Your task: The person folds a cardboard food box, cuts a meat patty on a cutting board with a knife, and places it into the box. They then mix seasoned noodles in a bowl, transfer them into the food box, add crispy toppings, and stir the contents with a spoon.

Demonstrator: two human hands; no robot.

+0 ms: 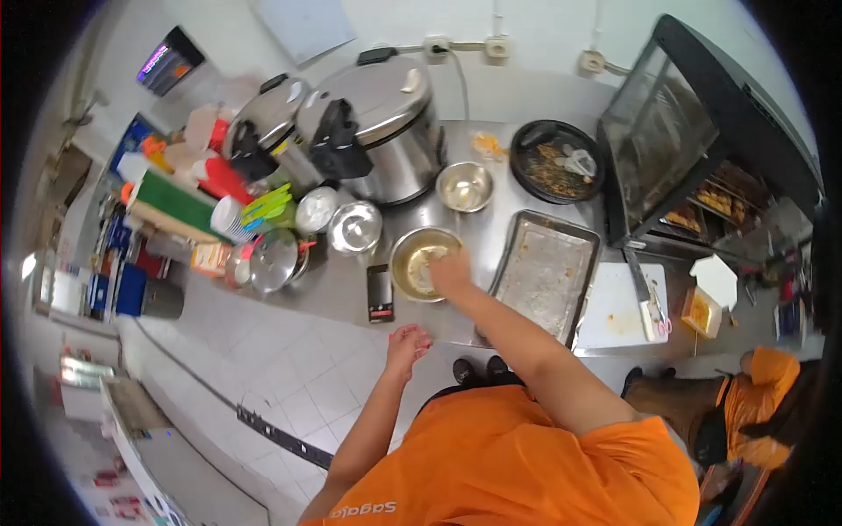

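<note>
My right hand (451,273) reaches into a metal bowl (403,241) on the steel counter, over its right side. Its fingers look drawn together and point down at a pale, whitish mixture (423,270) inside. What they hold, if anything, is hidden. Just off the counter's front edge hangs my left hand (409,345), with nothing in it and its fingers loosely curled and apart. Between this hand and the bowl, a black phone (380,294) lies on the counter.
Behind stand a smaller metal bowl (465,188) and large steel cookers (377,123). To the right are a baking tray (545,272), a black round pan (557,162), a white board (605,307) with a knife (647,307), and a glass food warmer (702,140). Another person (763,403) stands at right.
</note>
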